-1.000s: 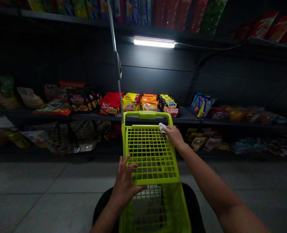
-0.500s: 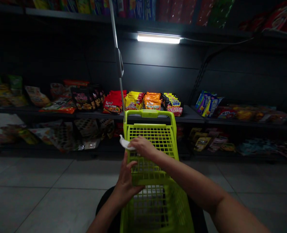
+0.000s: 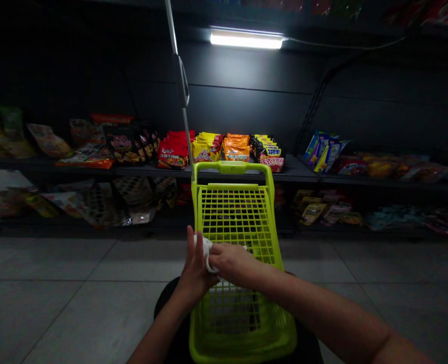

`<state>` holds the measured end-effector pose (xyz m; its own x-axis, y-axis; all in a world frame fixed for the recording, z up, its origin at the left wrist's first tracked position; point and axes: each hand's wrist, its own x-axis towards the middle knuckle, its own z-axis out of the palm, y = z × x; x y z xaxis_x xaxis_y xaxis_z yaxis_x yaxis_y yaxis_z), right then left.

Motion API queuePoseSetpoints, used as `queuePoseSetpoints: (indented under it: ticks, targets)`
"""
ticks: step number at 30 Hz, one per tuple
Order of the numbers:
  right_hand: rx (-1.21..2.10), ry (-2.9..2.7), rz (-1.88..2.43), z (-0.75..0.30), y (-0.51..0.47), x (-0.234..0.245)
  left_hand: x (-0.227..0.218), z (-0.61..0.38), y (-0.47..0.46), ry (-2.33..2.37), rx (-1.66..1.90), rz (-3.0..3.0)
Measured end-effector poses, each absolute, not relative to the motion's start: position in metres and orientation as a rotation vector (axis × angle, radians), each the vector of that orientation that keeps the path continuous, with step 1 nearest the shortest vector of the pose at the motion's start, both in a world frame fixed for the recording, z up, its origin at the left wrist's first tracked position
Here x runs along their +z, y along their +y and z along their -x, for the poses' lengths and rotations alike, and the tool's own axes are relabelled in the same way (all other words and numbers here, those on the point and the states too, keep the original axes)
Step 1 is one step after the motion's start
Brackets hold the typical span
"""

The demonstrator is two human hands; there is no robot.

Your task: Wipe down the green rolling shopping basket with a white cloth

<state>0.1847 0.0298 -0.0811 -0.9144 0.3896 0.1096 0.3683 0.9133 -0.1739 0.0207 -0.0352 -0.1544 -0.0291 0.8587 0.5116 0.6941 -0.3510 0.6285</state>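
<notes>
Wiping something down in a snack aisle here, by the look of this shot from my head cam. Count-wise it's two hands, one white wipe [image 3: 207,255], and one lime-green shopping cart [image 3: 238,227] with a plastic grid body and a single thin metal pole [image 3: 182,86] rising from its far left corner.

The wipe is crumpled into a small, soft wad, bright white against everything else, and it's squashed between the two hands, right above the middle of the cart's grid. The left hand [image 3: 195,268] stands nearly upright, fingers [image 3: 190,242] extended and a bit spread, not curled, with the wipe against the inner side. The right hand [image 3: 231,264] comes across from the right, fingers curled over and clamped onto the wipe. The hands touch each other through it. Can't tell if either one is touching the cart underneath.

The cart sits straight ahead, its handle [image 3: 231,167] overlapping the shelf line in view. Behind it there's dark metal shelving [image 3: 292,169] with two full shelves of snack bags, and four tight stacks of red, yellow, orange and dark packets [image 3: 219,150] sit dead centre on the upper one. One LED tube light [image 3: 246,39] glows above them, and grey floor tiles [image 3: 95,313] run underneath.
</notes>
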Motion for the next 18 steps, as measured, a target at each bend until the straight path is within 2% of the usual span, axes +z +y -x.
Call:
queuePoseSetpoints:
  ticks: [2, 4, 9, 11, 15, 18]
  targets:
    - [0.367, -2.947, 0.456, -0.212, 0.030, -0.078, -0.153, -0.021, -0.037, 1.653, 1.315, -2.034]
    - [0.388, -2.919, 0.518, -0.237, 0.051, -0.071, -0.150, -0.021, -0.038, 1.654, 1.298, -2.023]
    - [0.045, -2.523, 1.355, -0.250, 0.132, -0.051, -0.145, -0.020, -0.037, 1.648, 1.256, -2.044]
    - [-0.015, -2.450, 1.451, -0.222, 0.146, -0.050, -0.146, -0.020, -0.035, 1.641, 1.245, -2.074]
    - [-0.021, -2.620, 1.012, -0.142, 0.132, -0.061, -0.150, -0.019, -0.029, 1.628, 1.240, -2.177]
    - [-0.063, -2.691, 0.753, -0.121, 0.118, -0.069, -0.150, -0.019, -0.028, 1.637, 1.244, -2.188]
